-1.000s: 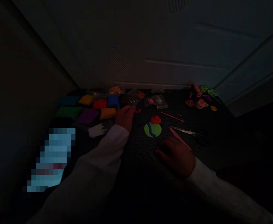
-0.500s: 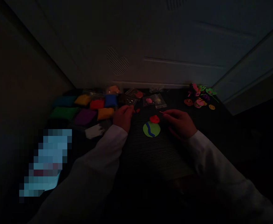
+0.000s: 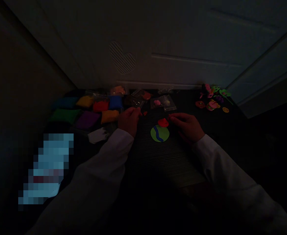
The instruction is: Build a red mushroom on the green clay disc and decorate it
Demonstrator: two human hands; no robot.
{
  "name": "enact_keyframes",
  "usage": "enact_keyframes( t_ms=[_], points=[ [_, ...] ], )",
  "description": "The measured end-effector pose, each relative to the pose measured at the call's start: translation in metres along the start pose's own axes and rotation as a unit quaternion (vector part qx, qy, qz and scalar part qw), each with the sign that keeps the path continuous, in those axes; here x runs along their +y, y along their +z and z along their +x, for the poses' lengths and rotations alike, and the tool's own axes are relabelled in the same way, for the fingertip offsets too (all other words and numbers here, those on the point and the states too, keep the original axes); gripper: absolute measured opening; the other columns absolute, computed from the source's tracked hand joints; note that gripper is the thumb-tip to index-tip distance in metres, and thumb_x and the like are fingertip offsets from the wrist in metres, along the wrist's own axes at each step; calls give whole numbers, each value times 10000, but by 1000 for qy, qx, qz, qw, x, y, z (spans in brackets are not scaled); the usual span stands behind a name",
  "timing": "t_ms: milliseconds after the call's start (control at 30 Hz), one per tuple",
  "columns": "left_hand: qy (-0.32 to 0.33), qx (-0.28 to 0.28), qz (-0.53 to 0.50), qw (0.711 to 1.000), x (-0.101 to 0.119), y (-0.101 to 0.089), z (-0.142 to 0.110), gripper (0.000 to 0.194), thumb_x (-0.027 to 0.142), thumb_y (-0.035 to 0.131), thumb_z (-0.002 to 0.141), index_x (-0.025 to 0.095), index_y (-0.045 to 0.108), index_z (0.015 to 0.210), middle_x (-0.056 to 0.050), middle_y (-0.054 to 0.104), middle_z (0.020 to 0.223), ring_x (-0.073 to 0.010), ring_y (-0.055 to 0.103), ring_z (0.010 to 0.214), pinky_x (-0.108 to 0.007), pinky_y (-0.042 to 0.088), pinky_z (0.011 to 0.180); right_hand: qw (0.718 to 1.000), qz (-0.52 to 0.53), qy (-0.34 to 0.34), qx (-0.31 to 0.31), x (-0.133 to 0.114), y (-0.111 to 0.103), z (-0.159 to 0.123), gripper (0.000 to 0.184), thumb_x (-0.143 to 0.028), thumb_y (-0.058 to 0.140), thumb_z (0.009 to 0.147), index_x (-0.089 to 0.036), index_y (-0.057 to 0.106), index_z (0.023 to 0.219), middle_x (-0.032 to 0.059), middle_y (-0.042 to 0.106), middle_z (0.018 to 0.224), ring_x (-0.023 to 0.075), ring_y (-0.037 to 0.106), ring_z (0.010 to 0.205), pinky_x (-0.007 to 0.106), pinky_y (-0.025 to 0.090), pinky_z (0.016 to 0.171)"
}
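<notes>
Between my hands lies a green clay disc with a wavy blue stripe across it. A red, cone-like clay piece sits at its far edge. My right hand is closed in a pinch just right of the red piece; what its fingertips hold is too small and dark to name. My left hand is closed too, near a clear plastic bag, with its fingertips close to a small red-orange bit on the table. Whatever the left fingers hold is hidden.
Several coloured clay packs, such as a purple one and an orange one, lie to the left. A small clear bag holds clay at the back. Finished-looking clay figures stand back right. A bright blurred screen is front left.
The view has shifted slightly. My right fingertips have drawn a little left, toward the red piece, and the thin bit poking from them shows less. My left hand stays nearly where it was.
</notes>
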State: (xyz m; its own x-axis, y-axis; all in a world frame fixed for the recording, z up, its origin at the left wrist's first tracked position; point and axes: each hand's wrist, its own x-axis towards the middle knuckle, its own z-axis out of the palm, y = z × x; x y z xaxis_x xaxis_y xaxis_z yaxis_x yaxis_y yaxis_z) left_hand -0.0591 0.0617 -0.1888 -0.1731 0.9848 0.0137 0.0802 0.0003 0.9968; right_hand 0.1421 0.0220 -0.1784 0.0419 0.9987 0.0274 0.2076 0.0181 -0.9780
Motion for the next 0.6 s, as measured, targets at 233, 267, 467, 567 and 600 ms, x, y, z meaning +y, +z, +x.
enact_keyframes(
  t_ms=[233, 267, 467, 567, 600],
  points=[
    [1, 7, -20, 1000, -1, 0, 1, 237, 325, 524, 701, 174, 492, 521, 73, 303, 375, -58, 261, 345, -214, 185, 359, 1000, 6, -1, 1, 1, 1, 0, 213, -327, 646, 682, -211, 674, 858, 13, 689, 855, 165, 628, 820, 332, 470, 790],
    [1, 8, -21, 1000, -1, 0, 1, 234, 323, 527, 697, 174, 494, 520, 74, 306, 373, -58, 262, 345, -214, 186, 360, 1000, 5, -2, 1, 1, 1, 0, 210, -327, 647, 681, -212, 675, 855, 12, 688, 856, 165, 627, 822, 333, 468, 795],
    [-5, 4, -33, 999, 2, 1, 0, 242, 317, 525, 697, 173, 481, 507, 78, 292, 367, -55, 248, 341, -211, 174, 358, 1000, -2, -6, -5, 1, 1, 0, 199, -331, 637, 690, -212, 673, 844, 11, 689, 848, 162, 626, 830, 328, 467, 798],
    [-3, 2, -36, 999, 2, 0, -1, 234, 311, 527, 699, 172, 484, 515, 79, 292, 369, -55, 251, 343, -207, 180, 361, 1000, -14, -8, -7, 0, 2, 0, 207, -332, 634, 690, -205, 668, 850, 14, 688, 851, 159, 626, 821, 321, 472, 780],
    [-2, 2, -36, 999, 2, 0, -1, 233, 311, 529, 698, 172, 486, 517, 79, 293, 370, -55, 253, 345, -206, 183, 363, 1000, -20, -10, -7, 0, 2, 0, 212, -335, 630, 693, -201, 666, 853, 16, 687, 853, 160, 625, 821, 320, 473, 773]
  ],
)
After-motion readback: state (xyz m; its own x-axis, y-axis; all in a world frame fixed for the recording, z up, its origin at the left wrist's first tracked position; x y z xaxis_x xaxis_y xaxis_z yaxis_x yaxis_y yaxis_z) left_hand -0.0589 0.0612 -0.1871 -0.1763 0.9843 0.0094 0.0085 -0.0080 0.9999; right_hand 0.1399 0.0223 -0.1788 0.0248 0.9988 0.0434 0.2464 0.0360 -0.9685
